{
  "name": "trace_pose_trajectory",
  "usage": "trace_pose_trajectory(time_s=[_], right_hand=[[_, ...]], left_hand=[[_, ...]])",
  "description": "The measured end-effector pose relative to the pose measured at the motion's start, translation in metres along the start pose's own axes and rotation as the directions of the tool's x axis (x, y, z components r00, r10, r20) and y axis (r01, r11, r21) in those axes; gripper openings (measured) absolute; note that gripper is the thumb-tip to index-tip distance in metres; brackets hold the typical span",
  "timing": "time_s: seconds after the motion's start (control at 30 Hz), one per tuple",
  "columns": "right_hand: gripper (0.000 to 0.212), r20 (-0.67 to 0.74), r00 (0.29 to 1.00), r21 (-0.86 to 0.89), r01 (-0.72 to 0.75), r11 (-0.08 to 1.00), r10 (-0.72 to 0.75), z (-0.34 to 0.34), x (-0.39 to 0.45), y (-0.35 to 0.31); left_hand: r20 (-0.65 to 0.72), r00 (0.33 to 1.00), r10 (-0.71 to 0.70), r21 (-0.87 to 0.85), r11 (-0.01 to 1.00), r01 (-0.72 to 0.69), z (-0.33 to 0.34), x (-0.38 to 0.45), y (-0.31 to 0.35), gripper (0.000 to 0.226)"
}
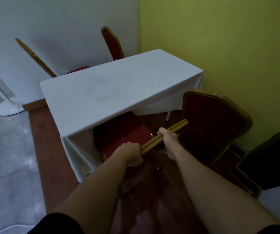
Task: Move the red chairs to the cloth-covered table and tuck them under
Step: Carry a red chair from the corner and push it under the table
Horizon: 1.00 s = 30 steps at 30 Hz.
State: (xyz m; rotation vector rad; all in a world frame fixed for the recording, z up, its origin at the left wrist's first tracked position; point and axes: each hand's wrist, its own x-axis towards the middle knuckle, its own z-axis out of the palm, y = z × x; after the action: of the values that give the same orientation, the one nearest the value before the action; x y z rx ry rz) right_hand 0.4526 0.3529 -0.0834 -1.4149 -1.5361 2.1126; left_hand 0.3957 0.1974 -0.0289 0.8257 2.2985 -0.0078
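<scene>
A table under a white cloth (pixel 119 88) stands in the corner. Both my hands grip the gold top rail of a red chair (pixel 124 132) at its near long side. My left hand (pixel 130 154) holds the rail's near end and my right hand (pixel 168 139) holds it farther along. The chair's red seat lies partly under the hanging cloth. A second red chair (pixel 215 115) stands just to the right, its back towards me. Two more red chairs stand at the table's far side, one at the back (pixel 112 43) and one at the left (pixel 34 56), seen side-on.
A yellow wall (pixel 228 39) runs close along the table's right end and a white wall behind it. A white stand with a round base (pixel 9 107) sits on the pale tiled floor at left. A dark object (pixel 271 159) fills the right edge. The table stands on a brown strip of floor (pixel 41 132).
</scene>
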Motion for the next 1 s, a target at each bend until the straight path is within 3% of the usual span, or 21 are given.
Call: trace_pose_trajectory(time_s=[0.1, 0.3, 0.43, 0.53, 0.6, 0.87, 1.0], right_hand=[[0.076, 0.032, 1.0, -0.015, -0.001, 1.0, 0.001, 0.008, 0.005, -0.001], [0.083, 0.05, 0.999, -0.049, 0.003, 0.999, 0.0, 0.012, 0.013, -0.004], [0.097, 0.214, 0.973, -0.19, -0.048, 0.981, 0.089, -0.011, 0.009, -0.015], [0.087, 0.257, 0.963, -0.271, -0.004, 0.963, 0.076, -0.046, 0.002, -0.025], [0.075, 0.21, 0.977, -0.283, 0.034, 0.959, 0.027, -0.075, 0.0, -0.034], [0.075, -0.134, 0.986, -0.38, 0.042, 0.924, -0.1, -0.202, 0.003, -0.082], [0.078, -0.246, 0.952, -0.516, 0.03, 0.856, -0.182, -0.252, 0.028, -0.104]], left_hand=[[-0.002, 1.0, -0.01, -0.011, 1.0, 0.01, -0.002, 0.006, -0.006, 0.048], [-0.016, 1.0, -0.017, -0.02, 1.0, 0.017, -0.004, 0.019, -0.014, 0.049], [-0.004, 1.0, 0.002, 0.003, 1.0, -0.002, -0.006, 0.019, -0.015, 0.042], [-0.014, 0.999, 0.045, 0.006, 0.999, -0.045, -0.018, 0.021, -0.004, 0.041], [-0.08, 0.989, 0.125, -0.037, 0.991, -0.128, -0.035, 0.025, 0.018, 0.04], [-0.315, 0.832, 0.456, 0.047, 0.883, -0.467, -0.097, 0.057, 0.153, 0.03], [-0.351, 0.778, 0.522, 0.074, 0.843, -0.533, -0.109, 0.092, 0.2, 0.046]])
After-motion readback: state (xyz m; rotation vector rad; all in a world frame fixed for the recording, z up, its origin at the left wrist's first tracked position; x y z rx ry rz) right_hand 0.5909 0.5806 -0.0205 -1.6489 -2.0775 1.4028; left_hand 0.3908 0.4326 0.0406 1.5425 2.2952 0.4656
